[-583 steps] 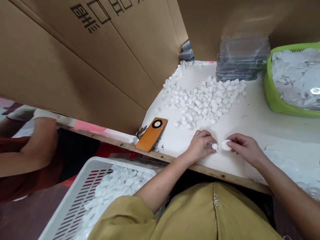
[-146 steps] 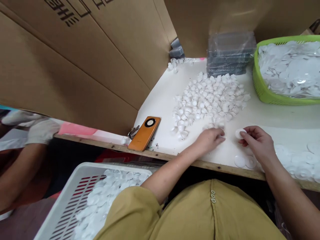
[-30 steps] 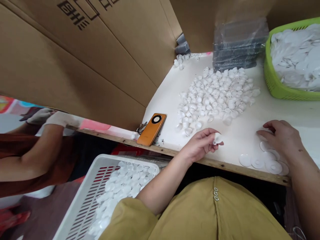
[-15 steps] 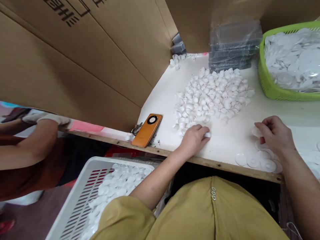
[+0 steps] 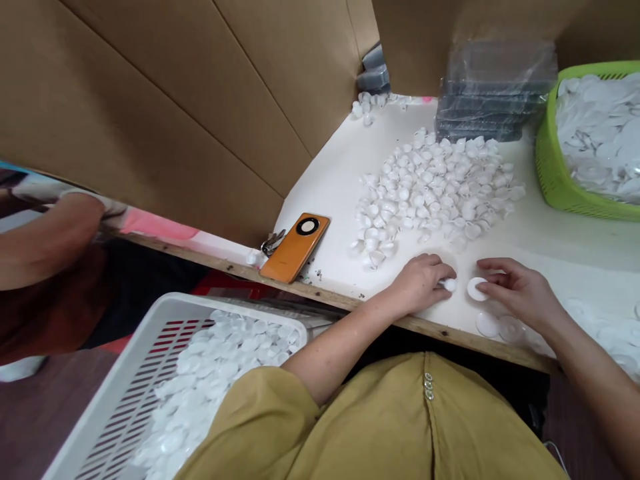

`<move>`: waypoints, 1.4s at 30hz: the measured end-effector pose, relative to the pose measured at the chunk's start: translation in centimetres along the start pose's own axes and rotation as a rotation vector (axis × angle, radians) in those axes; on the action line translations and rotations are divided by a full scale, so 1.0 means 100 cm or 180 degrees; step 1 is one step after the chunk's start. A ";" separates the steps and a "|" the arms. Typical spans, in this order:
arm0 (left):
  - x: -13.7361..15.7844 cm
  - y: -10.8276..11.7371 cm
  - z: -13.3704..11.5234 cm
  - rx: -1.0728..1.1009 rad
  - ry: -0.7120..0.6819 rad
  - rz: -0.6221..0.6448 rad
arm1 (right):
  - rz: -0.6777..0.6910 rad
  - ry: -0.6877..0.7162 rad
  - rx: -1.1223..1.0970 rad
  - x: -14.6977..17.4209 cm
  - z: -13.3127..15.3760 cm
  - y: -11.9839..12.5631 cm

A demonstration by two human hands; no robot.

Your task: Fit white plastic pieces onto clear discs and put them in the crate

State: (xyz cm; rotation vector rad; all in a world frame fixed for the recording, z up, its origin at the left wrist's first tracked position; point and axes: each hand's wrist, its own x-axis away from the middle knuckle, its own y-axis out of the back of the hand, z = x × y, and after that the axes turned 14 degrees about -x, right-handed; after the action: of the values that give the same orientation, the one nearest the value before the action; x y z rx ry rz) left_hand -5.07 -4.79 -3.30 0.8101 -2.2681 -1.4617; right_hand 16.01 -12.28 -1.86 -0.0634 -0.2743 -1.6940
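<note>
Between the thumb and fingers of my left hand (image 5: 424,283) is a small white plastic cap (image 5: 450,285). My right hand (image 5: 523,293) pinches a flat white plastic disc (image 5: 477,289) by its edge, a short gap to the right of the cap. Behind both hands spreads a heap of small white caps (image 5: 435,187) on the white tabletop (image 5: 320,190). More flat discs (image 5: 500,327) lie by the table's front edge, partly hidden under my right hand and forearm.
A green basket (image 5: 547,160) of white discs stands back right, beside plastic-wrapped grey blocks (image 5: 495,100). An orange phone (image 5: 293,250) lies near keys (image 5: 273,242). Cardboard (image 5: 175,120) walls the left. A white basket (image 5: 145,373) of white pieces sits below. Another person's arm (image 5: 50,233) shows at left.
My right hand has moved left from the loose discs, bringing one disc toward my left hand. My left hand has drawn back from the heap with the cap. The view has shifted slightly.
</note>
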 end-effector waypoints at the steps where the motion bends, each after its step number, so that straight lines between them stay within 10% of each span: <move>1: 0.000 0.001 0.002 0.0056 -0.0003 0.0031 | 0.0033 0.0034 0.0054 -0.001 0.001 -0.004; 6: -0.002 0.004 0.004 0.0173 -0.0054 0.0135 | 0.0340 0.0179 0.0259 -0.005 0.015 -0.021; 15: -0.002 0.004 0.003 0.0257 -0.0021 0.0019 | 0.0526 -0.1133 0.0295 -0.014 0.022 -0.041; 42: -0.021 0.030 0.004 0.0232 0.0350 0.1116 | 0.0636 -0.1444 0.0540 -0.025 0.024 -0.048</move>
State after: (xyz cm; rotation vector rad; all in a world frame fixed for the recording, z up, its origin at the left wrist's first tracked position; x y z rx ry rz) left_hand -4.49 -2.27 -0.66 0.4667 -2.2506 -1.1539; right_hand 11.35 -8.74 -0.78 -0.3403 -0.7256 -1.4371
